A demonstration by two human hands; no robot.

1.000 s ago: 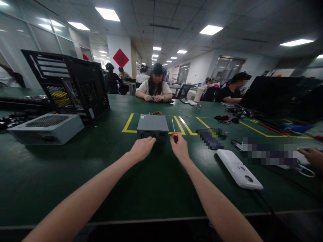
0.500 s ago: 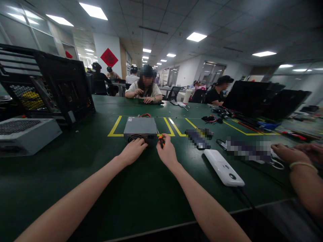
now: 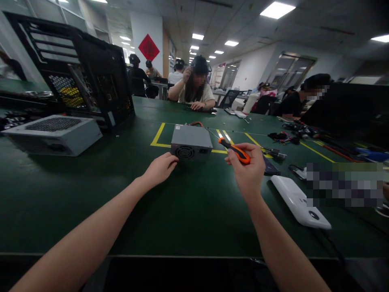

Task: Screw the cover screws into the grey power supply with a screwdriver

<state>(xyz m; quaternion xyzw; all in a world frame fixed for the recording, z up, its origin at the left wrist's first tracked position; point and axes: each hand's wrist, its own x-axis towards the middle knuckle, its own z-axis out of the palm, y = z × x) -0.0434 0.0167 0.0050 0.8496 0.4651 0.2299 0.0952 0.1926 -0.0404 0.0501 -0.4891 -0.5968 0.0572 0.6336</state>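
Observation:
A grey computer power supply unit point(image 3: 191, 136) lies on the green table, its round fan grille and socket facing me. At its lower left front corner is my left hand point(image 3: 161, 167), fingers curled together against the casing; some fingertips are hidden. My right hand point(image 3: 249, 170) is closed around a screwdriver point(image 3: 234, 151) with an orange and black handle. Its thin shaft points up and left toward the right side of the unit. I cannot tell whether the tip touches the casing. Behind the unit, a bundle of coloured wires point(image 3: 196, 124) shows.
Another power supply unit point(image 3: 54, 136) and an open black computer case point(image 3: 100, 77) stand on the left. To the right lie a white oblong device point(image 3: 299, 200) with a cable, and tangled cables point(image 3: 282, 138). Across the table point(image 3: 182, 211) sits a person point(image 3: 197, 87).
My right hand has drawn back to the right with the screwdriver, away from the unit's side. My left hand has shifted from the fan front to the left corner. The view has turned.

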